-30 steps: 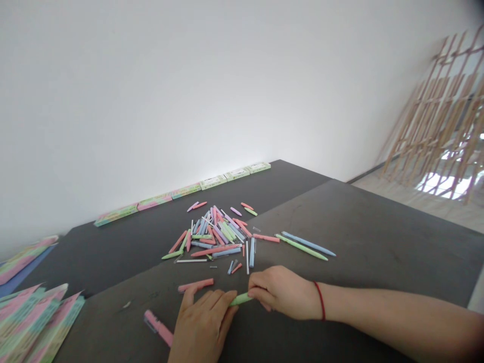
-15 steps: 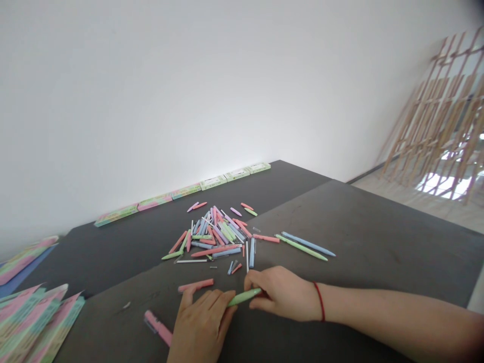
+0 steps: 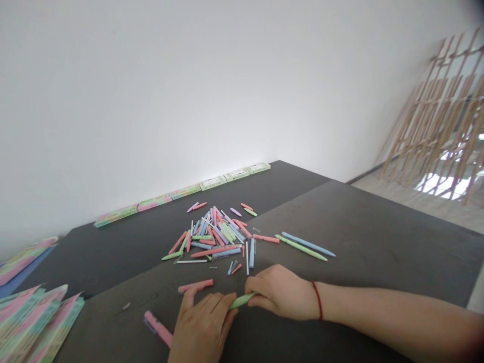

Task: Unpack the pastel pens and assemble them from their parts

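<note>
Between my two hands is a light green pen barrel [image 3: 242, 301], held low over the dark table. My left hand [image 3: 206, 320] is closed round its left end, and my right hand [image 3: 278, 293] pinches its right end; both ends are hidden by fingers. Just beyond my left hand lies a pink pen barrel [image 3: 202, 285]. Another pink barrel with a clear clip [image 3: 161, 327] is to its left, partly covered by the hand. Ahead is a heap of pen parts [image 3: 219, 232] in pink, green, blue and purple, with thin white refills [image 3: 247, 258] among them.
A long green pen [image 3: 302, 248] and a blue pen [image 3: 310, 244] lie side by side right of the heap. Flat boxes [image 3: 155, 202] line the wall edge. Printed packages [image 3: 41, 322] fill the near left corner. Wooden slats [image 3: 438, 121] stand beyond the table at right.
My right hand has shifted slightly left towards my left hand, so less of the green barrel shows between them. The other pen parts have stayed put.
</note>
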`<state>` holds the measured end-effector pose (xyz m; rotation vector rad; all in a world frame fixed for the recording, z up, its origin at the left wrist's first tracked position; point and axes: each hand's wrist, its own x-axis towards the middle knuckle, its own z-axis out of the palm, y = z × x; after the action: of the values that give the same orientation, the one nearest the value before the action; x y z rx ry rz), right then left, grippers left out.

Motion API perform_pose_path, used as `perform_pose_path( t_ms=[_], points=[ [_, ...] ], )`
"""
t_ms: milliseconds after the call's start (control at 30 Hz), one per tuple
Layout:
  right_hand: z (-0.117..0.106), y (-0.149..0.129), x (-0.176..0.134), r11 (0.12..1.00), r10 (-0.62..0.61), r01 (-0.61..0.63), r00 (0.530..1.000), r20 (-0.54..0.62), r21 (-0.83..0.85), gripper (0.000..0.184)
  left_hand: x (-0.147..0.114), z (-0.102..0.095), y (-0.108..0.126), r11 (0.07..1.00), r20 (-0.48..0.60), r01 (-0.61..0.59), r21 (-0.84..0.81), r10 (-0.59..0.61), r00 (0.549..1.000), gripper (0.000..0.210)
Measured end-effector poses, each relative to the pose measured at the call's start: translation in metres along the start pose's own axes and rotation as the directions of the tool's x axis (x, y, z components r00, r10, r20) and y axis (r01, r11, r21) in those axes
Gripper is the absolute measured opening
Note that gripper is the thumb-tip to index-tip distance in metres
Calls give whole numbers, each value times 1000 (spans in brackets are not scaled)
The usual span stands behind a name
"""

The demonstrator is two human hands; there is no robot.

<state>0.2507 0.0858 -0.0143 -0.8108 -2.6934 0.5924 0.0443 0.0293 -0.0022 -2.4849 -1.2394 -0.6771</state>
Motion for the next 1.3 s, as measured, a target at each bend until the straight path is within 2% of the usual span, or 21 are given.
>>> perform_pose_path(
  t_ms=[167, 233, 300, 400, 600, 667, 767, 833, 933, 1100, 1233, 1300],
  points=[
    [-2, -1, 1, 987, 4, -19, 995, 98, 159, 31, 2, -2, 2, 1000, -32, -4, 8, 4, 999, 29],
    [-3, -2, 0, 989, 8, -16, 998, 56, 146, 24, 3, -3, 3, 1000, -45, 2, 8, -1, 999, 29],
    [-3, -3, -1, 996, 10, -10, 1000, 1, 83, 27, 3, -4, 3, 1000, -36, -1, 15, 1, 999, 26],
    [-3, -5, -2, 999, 24, -24, 1000, -8, 41, 24, 2, -4, 2, 999, 4, -23, 40, 23, 1000, 19],
    [-1, -3, -1, 933, 79, -133, 982, 170, 333, 27, 0, -4, 0, 998, -5, -52, 35, 52, 999, 17],
    [-1, -2, -1, 954, 58, -97, 988, 143, 283, 27, -2, -3, -1, 998, 7, -56, 26, 55, 998, 16],
    [-1, -3, -2, 999, -11, 9, 999, 37, 52, 28, -3, -2, -2, 998, 44, -61, 19, 60, 997, 15],
    [-2, -4, -2, 999, -31, 32, 999, 19, -39, 27, -3, -3, -1, 998, 44, -60, 21, 59, 997, 14],
    [-4, -6, -2, 1000, -4, 5, 999, 38, -26, 25, 0, -5, 0, 998, 3, -62, 28, 62, 998, 16],
    [-5, -7, -2, 988, 18, -35, 993, 116, 148, 32, 2, -6, 3, 997, -17, -66, 42, 66, 998, 18],
    [-3, -3, -1, 996, -28, 25, 999, 33, 84, 29, -1, -4, 0, 998, -17, -55, 32, 55, 998, 17],
    [-4, 0, 0, 998, -28, 29, 1000, -14, 60, 28, -4, -4, -6, 1000, 0, 8, 9, -8, 1000, 20]
  ],
)
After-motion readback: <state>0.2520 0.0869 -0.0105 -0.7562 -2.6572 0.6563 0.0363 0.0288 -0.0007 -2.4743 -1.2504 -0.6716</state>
